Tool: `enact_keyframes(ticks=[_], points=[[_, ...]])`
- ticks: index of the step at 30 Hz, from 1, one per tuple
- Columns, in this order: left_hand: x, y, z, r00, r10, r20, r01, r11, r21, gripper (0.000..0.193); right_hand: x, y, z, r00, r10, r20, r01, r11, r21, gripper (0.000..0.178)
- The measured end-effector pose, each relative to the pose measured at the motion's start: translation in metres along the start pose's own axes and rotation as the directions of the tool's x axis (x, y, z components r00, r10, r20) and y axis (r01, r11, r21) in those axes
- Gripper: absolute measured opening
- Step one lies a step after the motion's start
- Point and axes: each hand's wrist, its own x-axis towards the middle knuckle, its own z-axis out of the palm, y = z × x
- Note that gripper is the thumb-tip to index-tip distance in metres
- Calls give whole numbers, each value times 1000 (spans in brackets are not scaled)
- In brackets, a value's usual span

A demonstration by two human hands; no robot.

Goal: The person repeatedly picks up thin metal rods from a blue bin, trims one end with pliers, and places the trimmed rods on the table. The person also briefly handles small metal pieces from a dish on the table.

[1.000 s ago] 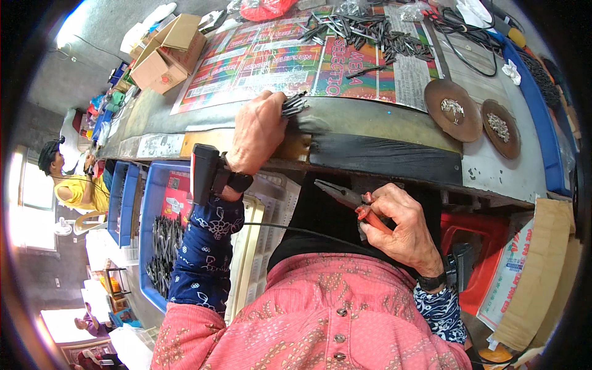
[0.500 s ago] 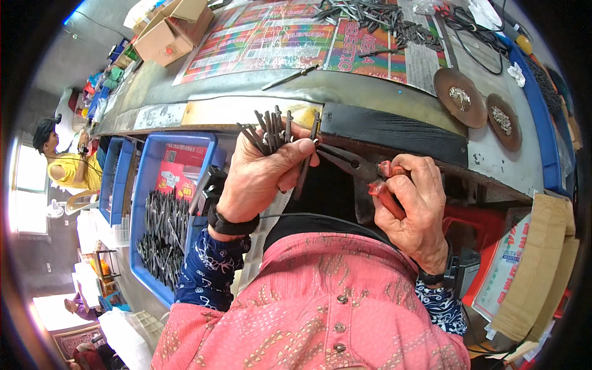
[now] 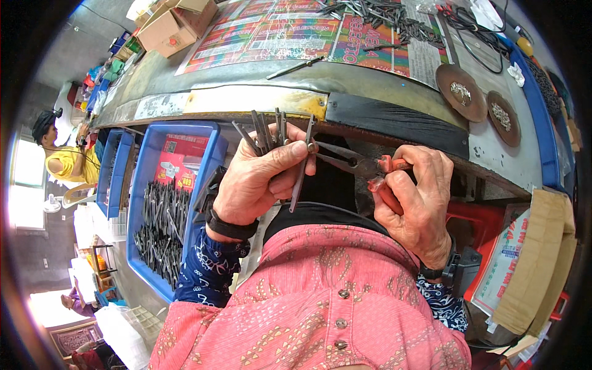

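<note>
My left hand [image 3: 253, 179] is closed around a bundle of slim dark metal strips [image 3: 264, 132], whose ends fan up above the fingers. Between thumb and forefinger it pinches one more dark strip [image 3: 299, 182], nearly upright, with a small joint near its upper part. In my right hand [image 3: 419, 206] is a pair of long-nosed pliers [image 3: 361, 167] with red-orange handles. The plier tips reach leftward to that joint; whether they touch or squeeze it I cannot tell. One jointed dark strip [image 3: 295, 68] lies alone on the workbench [image 3: 246, 80].
A blue crate [image 3: 139, 240] full of dark strips stands at my left. On the bench are a loose heap of strips [image 3: 401, 24], two brown dishes [image 3: 443, 102] of small metal pieces, and a cardboard box [image 3: 176, 31]. A person in yellow [image 3: 74, 163] sits at far left.
My left hand has tilted slightly, and the pinched strip now shows more of its lower end. The plier jaws look a little wider apart. My view has shifted slightly.
</note>
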Motion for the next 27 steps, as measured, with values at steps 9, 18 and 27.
enact_keyframes(ticks=[9, 18, 27], points=[[2, -3, 1, 998, -60, -2, 60, 997, 48, 10, -8, 6, 3, 997, -32, 67, 32, 999, -1, 26], [0, -18, 2, 942, 334, 41, -228, 544, 808, 15, -17, 20, 15, 940, 129, 315, -307, 717, 625, 14], [12, -10, 0, 749, 435, 500, -550, -12, 835, 21, -28, 35, 19, 726, 92, 682, -686, 176, 706, 15]])
